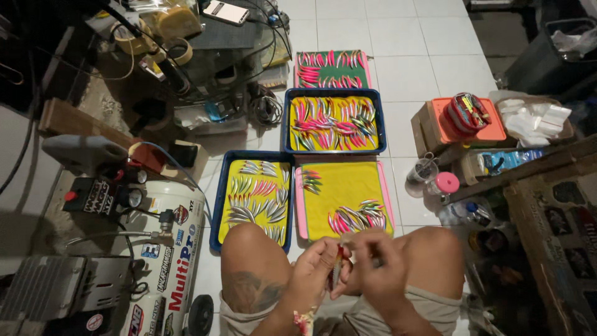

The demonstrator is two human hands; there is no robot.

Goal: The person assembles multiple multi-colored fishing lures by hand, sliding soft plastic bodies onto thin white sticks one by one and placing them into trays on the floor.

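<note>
1. Two bare hands meet between the person's raised knees: the left hand (314, 269) pinches a slim red and silver fishing lure (337, 269) held upright, and the right hand (375, 267) is closed just beside it, fingers curled on a small thin tool that is too blurred to tell apart.
2. Just ahead of the hands, on the white tiled floor (404, 62), lies a pink-rimmed tray with a yellow mat (343, 186), carrying a few pink and silver lures.
3. Ahead and to the left of the left hand sits a blue-rimmed tray with a yellow mat (225, 186), filled with rows of silver lures.
4. Farther ahead is another blue tray (286, 118), crowded with pink lures.
5. Well to the left of the left hand stands a white air compressor tank (174, 261).
</note>
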